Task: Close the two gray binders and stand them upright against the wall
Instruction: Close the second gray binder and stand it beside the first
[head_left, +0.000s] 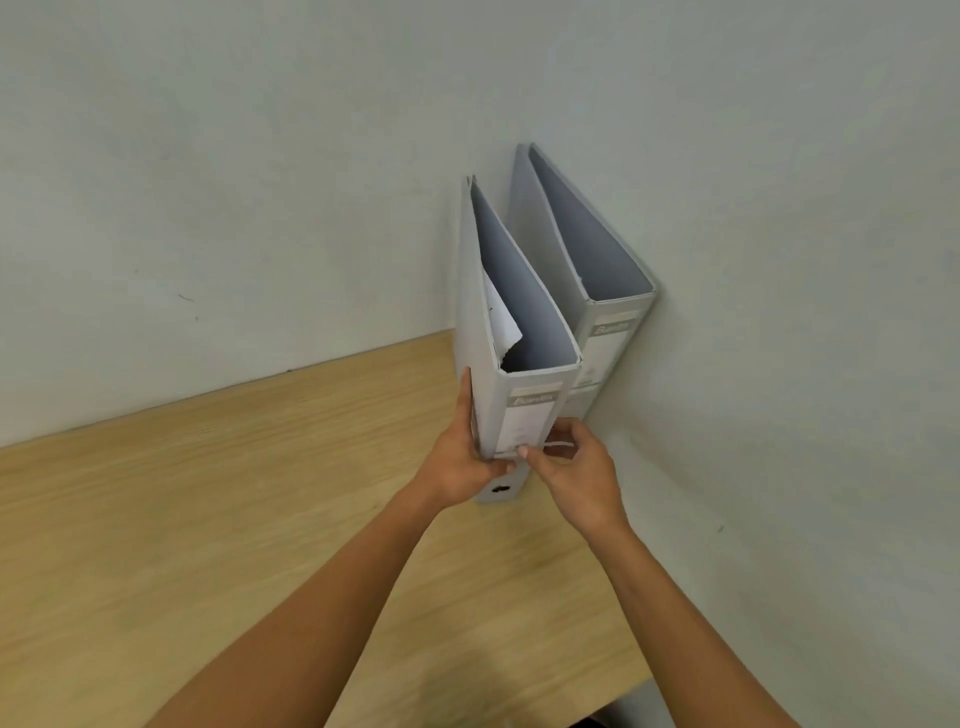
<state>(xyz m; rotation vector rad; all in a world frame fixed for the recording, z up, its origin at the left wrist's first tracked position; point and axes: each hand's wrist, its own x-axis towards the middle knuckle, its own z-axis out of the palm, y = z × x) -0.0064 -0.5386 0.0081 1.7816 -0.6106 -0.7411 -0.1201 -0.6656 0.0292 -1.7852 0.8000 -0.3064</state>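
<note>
— Gray near binder (511, 332) stands upright between your palms, spine toward you, beside the far binder (587, 249) at the wall (779, 260).

— Fingers?

— Left hand (462, 457) lies flat along its side; right hand (576, 467) pinches the spine's base. Push rightward.

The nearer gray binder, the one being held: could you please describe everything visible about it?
The nearer gray binder stands upright on the wooden desk, closed, beside the other binder. It looks like gray card with a pale spine label, and a curled white sheet shows inside. The left hand grips its left side; the right hand pinches its spine.
</note>
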